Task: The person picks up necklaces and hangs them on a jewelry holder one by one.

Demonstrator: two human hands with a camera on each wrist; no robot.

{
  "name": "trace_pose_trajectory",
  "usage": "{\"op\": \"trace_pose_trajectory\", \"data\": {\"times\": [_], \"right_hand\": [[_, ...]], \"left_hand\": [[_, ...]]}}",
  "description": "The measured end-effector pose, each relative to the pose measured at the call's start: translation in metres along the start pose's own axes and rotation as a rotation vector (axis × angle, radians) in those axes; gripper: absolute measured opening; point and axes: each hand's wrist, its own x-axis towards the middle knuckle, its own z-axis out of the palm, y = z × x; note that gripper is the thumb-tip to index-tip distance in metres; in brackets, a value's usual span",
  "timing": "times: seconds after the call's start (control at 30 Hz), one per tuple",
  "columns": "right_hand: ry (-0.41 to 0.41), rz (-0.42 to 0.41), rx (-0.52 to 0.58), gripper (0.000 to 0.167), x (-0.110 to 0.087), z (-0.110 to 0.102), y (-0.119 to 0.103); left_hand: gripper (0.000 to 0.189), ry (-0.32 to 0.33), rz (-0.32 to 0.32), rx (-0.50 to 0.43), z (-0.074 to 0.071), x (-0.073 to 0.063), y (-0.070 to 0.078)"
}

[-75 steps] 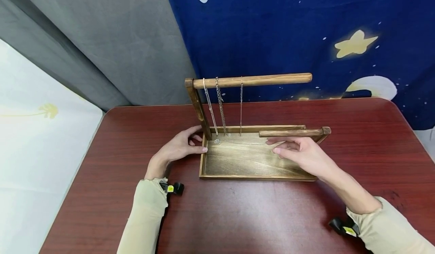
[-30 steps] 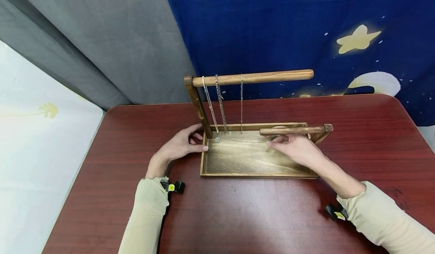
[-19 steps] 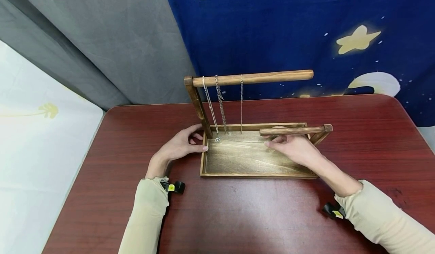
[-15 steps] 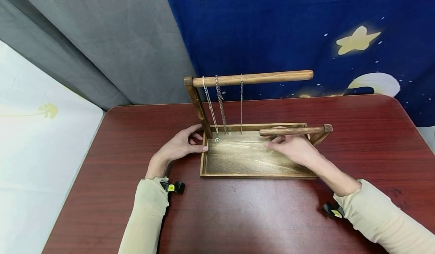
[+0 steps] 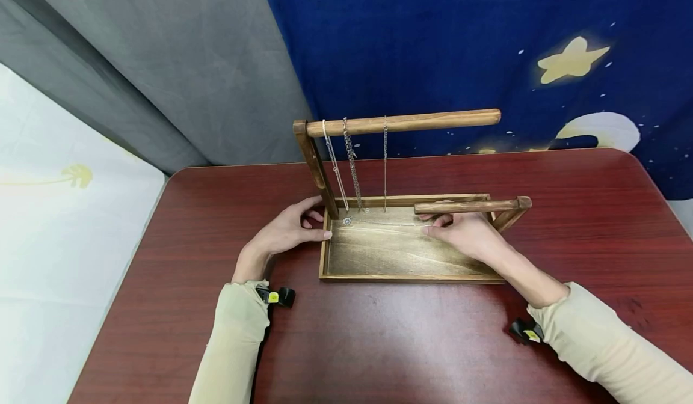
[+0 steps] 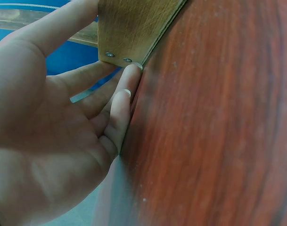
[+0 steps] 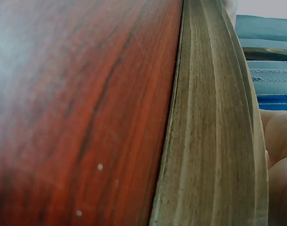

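A wooden jewelry stand [image 5: 411, 279] with a tray base sits on the table. From its tall bar [image 5: 433, 121] hang silver necklaces: a light one [image 5: 335, 166], a thicker one [image 5: 352, 166] and a fine one [image 5: 385, 163]. A small round pendant [image 5: 347, 221] shows by the post's foot. My left hand [image 5: 284, 231] grips the tray's left end, thumb over the rim. My right hand [image 5: 468, 232] is over the tray, partly behind the short bar [image 5: 465, 207]. Its thumb and finger appear to pinch a fine chain [image 5: 400, 225], seen as a faint line toward the pendant; the fingertips are partly hidden.
The red-brown tabletop [image 5: 400, 344] spreads around the stand. A grey curtain [image 5: 178, 61] and a blue star-patterned cloth [image 5: 422, 43] hang behind, with a white cloth [image 5: 59, 254] at the left. Wrist cameras sit at both sleeves.
My right hand has moved slightly left and back, further behind the short bar, its sleeve following. My left hand stays on the tray's end. The hanging necklaces keep their places.
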Motion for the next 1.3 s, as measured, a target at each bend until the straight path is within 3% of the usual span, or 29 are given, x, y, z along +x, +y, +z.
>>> {"op": "trace_pose_trajectory", "data": {"times": [0.47, 0.7, 1.0, 1.3], "right_hand": [[0.018, -0.055, 0.036, 0.022, 0.01, 0.007, 0.003], [0.018, -0.137, 0.06, 0.027, 0.011, 0.01, 0.004], [-0.002, -0.146, 0.077, 0.028, 0.013, 0.012, 0.006], [-0.026, -0.135, 0.086, 0.018, 0.015, 0.014, 0.005]], "left_hand": [[0.076, 0.008, -0.013, 0.012, 0.0, 0.0, 0.0], [0.077, 0.005, -0.015, 0.021, 0.0, 0.0, 0.001], [0.077, 0.005, -0.031, 0.027, 0.0, 0.0, 0.0], [0.076, 0.004, -0.028, 0.027, 0.0, 0.001, 0.0]]}}
